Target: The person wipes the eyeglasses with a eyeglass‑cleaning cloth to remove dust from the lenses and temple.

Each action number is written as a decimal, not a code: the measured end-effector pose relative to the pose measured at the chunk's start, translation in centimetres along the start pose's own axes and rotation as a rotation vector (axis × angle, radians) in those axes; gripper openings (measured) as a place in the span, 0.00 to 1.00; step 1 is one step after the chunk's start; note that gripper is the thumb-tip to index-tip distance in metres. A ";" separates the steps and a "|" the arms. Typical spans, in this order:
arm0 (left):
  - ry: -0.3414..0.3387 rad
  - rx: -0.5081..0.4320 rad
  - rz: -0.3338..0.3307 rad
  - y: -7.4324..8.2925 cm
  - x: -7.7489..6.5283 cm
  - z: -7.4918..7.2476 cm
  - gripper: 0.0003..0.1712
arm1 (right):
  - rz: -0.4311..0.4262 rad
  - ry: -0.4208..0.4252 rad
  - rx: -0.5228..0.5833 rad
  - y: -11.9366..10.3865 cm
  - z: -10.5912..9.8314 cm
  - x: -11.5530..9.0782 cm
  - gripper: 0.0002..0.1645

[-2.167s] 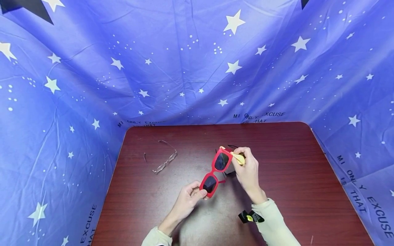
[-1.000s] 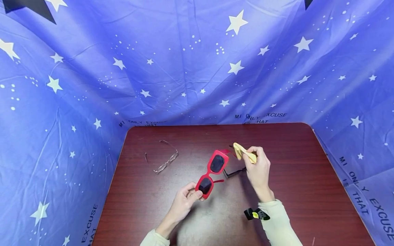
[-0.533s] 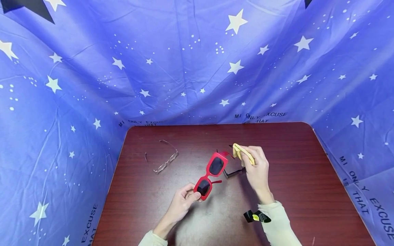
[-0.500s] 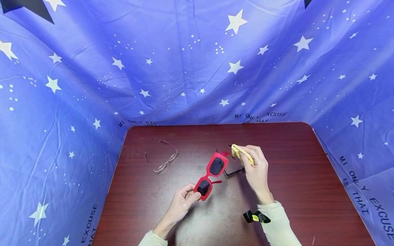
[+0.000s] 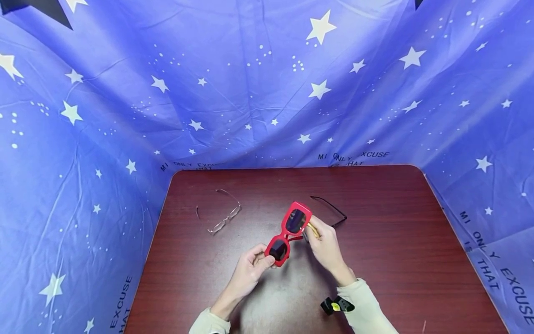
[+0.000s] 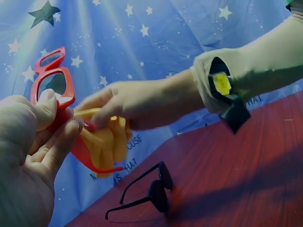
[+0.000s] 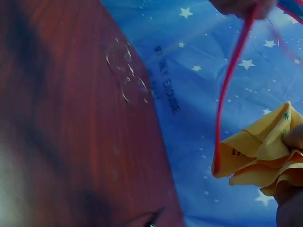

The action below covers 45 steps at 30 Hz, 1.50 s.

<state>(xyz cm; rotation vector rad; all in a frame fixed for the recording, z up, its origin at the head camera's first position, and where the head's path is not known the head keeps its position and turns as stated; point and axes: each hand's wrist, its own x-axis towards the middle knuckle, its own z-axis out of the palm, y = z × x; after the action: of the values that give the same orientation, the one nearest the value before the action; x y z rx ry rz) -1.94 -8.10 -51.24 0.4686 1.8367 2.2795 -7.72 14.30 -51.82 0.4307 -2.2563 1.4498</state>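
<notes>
My left hand (image 5: 244,276) pinches red-framed sunglasses (image 5: 296,221) by the rim of the lower dark lens, thumb in front. They are held up above the table, tilted, temples unfolded and pointing away. My right hand (image 5: 327,246) grips a folded yellow cloth (image 5: 313,230) just behind the upper lens. In the left wrist view the cloth (image 6: 106,146) hangs beside a red temple (image 6: 90,161). From the right wrist, the tip of a long red temple (image 7: 229,78) overlaps a corner of the cloth (image 7: 260,151), which is bunched between the fingers.
Black sunglasses (image 6: 158,194) lie on the table (image 5: 396,241) beyond my right hand, partly hidden in the head view. Thin-framed clear eyeglasses (image 5: 225,221) lie at the left, temples spread. A blue star-printed curtain (image 5: 250,93) surrounds the table's back and sides.
Over the last second my right hand has brought the cloth left and down, from beside the far temple to behind the upper lens. More of the black sunglasses shows. The left hand keeps its hold.
</notes>
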 end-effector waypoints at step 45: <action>0.168 0.137 -0.128 -0.2 0.7 0.4 0.11 | 0.646 -0.074 1.063 -3.1 1.3 -1.1 0.18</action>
<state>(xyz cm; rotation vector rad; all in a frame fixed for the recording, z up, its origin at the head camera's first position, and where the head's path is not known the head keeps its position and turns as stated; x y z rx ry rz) -2.44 -7.44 -51.27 0.1761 2.0473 2.1772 -5.56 11.89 -50.47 0.0113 -1.5148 2.9599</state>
